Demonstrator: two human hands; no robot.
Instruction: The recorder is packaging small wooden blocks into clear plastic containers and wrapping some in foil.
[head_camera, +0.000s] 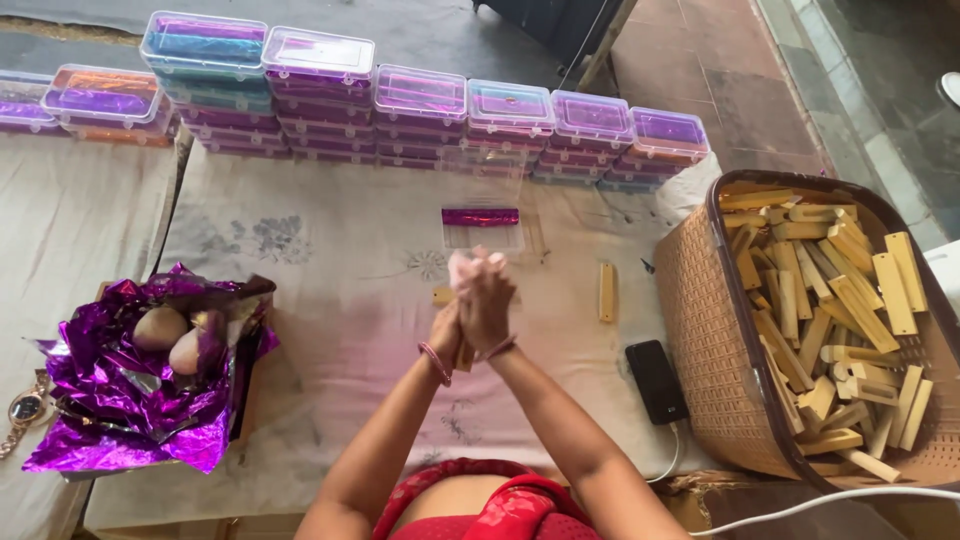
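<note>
Left hand (447, 330) and right hand (487, 297) pressed palm to palm around a wooden piece (464, 355), only its lower end showing. Open clear box (484, 227) with purple foil strip just beyond. Purple-lidded boxes (420, 120) stacked along far edge. Basket (700, 330) of wooden pieces right, purple foil heap (120, 400) left

A wooden piece (465, 354) is mostly hidden between the pressed palms, below the motion-blurred fingers (478, 268). Well right of them, the basket (700, 300) is cut off by the edge.
</note>
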